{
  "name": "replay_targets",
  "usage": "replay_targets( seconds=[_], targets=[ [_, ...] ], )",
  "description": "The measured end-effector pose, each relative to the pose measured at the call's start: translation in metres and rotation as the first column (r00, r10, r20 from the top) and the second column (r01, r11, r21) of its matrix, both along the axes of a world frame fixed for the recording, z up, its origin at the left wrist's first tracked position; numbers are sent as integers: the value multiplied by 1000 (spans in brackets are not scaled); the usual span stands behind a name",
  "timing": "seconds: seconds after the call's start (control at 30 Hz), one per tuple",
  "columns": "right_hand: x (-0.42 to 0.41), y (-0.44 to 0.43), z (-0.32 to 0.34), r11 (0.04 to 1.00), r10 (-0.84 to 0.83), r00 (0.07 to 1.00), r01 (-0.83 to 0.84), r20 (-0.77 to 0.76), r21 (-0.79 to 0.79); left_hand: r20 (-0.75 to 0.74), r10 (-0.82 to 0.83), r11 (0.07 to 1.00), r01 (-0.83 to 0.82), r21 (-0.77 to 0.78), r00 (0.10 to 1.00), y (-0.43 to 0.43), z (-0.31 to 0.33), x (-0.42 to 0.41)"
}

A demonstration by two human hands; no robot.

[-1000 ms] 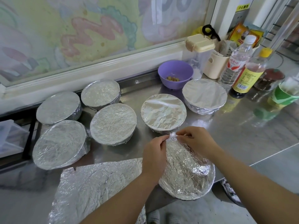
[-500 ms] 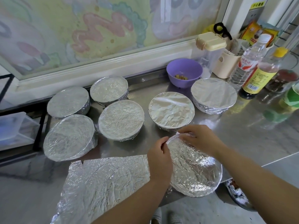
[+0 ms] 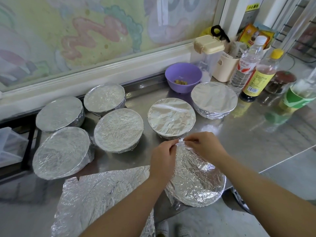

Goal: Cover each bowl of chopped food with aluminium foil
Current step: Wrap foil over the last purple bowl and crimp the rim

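the near bowl sits at the near edge of the steel counter, wrapped in crinkled foil. both hands meet at its far rim: the left hand and right hand each pinch the foil's far edge between thumb and fingertips. a loose foil sheet lies just left of the bowl, under the left forearm. four covered bowls cluster at the left; two more covered bowls stand beyond the hands. an uncovered purple bowl holding a few food bits is far back, bottles to its right.
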State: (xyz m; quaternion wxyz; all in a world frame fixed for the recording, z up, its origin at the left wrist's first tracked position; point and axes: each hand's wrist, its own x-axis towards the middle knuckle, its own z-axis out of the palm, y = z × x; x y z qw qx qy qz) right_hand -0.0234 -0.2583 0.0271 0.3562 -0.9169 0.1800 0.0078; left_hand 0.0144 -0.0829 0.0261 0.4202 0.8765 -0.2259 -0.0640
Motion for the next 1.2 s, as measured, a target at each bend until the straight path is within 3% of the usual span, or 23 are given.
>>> replay_targets(
  seconds=[0.4, 0.57, 0.8, 0.93, 1.03, 1.2],
  targets=[
    [10, -3, 2, 988, 150, 988, -148, -32, 48, 4, 105, 994, -104, -35, 995, -2, -5, -8],
    [14, 1, 4, 982, 191, 981, -191, -30, -4, -20, 138, 990, -139, -39, 990, -2, -5, -12],
    [-7, 3, 7, 993, 98, 994, -94, 53, -73, -91, 198, 978, -203, -52, 976, 7, -4, -24],
    [-17, 1, -3, 995, 23, 995, -14, 98, -94, 48, 90, 996, -89, -21, 995, 9, 1, -13],
    [-10, 1, -3, 997, 4, 997, 2, 79, -74, 73, -36, 999, 34, 26, 997, 2, -1, -2],
    [-4, 1, -3, 998, 31, 998, -28, 48, -53, 80, -7, 1000, 6, 13, 997, 0, -12, -2]
  ],
)
